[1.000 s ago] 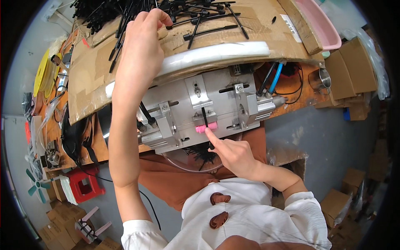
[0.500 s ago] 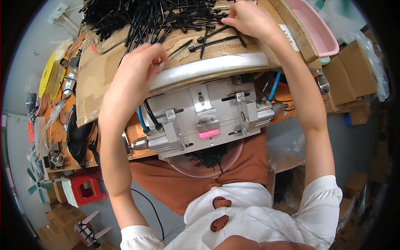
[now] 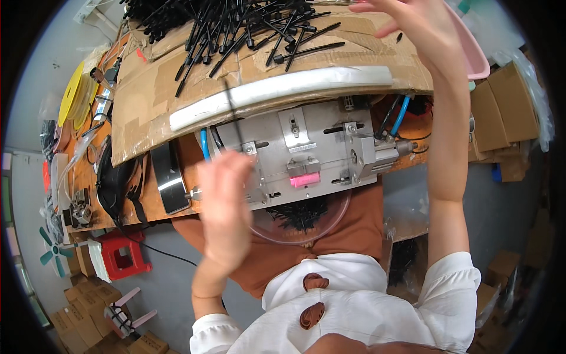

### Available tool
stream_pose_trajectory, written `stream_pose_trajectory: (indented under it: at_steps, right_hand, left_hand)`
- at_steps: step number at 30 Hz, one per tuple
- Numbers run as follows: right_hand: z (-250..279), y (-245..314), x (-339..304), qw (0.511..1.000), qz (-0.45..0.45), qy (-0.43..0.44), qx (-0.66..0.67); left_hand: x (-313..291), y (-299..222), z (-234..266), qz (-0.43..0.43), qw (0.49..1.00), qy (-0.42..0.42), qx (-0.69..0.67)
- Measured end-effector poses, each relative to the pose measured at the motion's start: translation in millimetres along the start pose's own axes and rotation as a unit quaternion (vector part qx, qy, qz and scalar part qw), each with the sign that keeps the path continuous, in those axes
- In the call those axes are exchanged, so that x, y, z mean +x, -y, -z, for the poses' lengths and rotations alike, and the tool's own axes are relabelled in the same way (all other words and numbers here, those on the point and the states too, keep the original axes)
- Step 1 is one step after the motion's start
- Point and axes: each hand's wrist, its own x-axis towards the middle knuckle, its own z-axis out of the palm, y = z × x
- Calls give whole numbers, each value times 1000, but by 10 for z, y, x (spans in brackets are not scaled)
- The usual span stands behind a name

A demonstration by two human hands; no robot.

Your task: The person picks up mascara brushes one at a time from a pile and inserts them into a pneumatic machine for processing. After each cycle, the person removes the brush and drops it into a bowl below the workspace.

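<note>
Left hand (image 3: 227, 194), motion-blurred, is seen in front of the grey metal fixture block (image 3: 306, 153). A thin black plastic rod (image 3: 234, 115) stands nearly upright above it and appears to be pinched at its lower end, though the blur leaves the fingers' closure uncertain.

Right hand (image 3: 413, 26) is raised over the far edge of the taped brown cardboard shelf (image 3: 177, 88), fingers spread and slack; nothing is seen held in it. The heap of loose black rods (image 3: 236, 23) lies just beside it, to its left.

A pink tab (image 3: 305, 179) is set at the front middle of the fixture. Below that, a clear round bowl (image 3: 300, 227) with black pieces inside rests on the lap. A white foam strip (image 3: 277, 88) runs along the shelf's front edge.

Judgement on the step in hand: the rod would best be kept straight and lined up with the fixture's slot near the pink tab before being lowered, gripped low for control. The next rod should be picked singly from the heap, since the pieces lie crossed and could drag neighbours along.
</note>
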Motion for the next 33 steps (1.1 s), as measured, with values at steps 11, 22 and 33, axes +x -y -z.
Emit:
stream_pose_trajectory:
  at_steps: [11, 22, 33]
  right_hand:
    - [163, -315, -680, 965, -3, -9, 261]
    - [-154, -260, -1498, 982, -34, -31, 182]
    - [-886, -515, -2331, 974, 112, 162, -113]
  left_hand:
    - [-732, -558, -552, 15, 968, 214, 131]
    - [-691, -526, -529, 21, 957, 249, 145]
    - [-661, -519, -97, 131, 966, 222, -20]
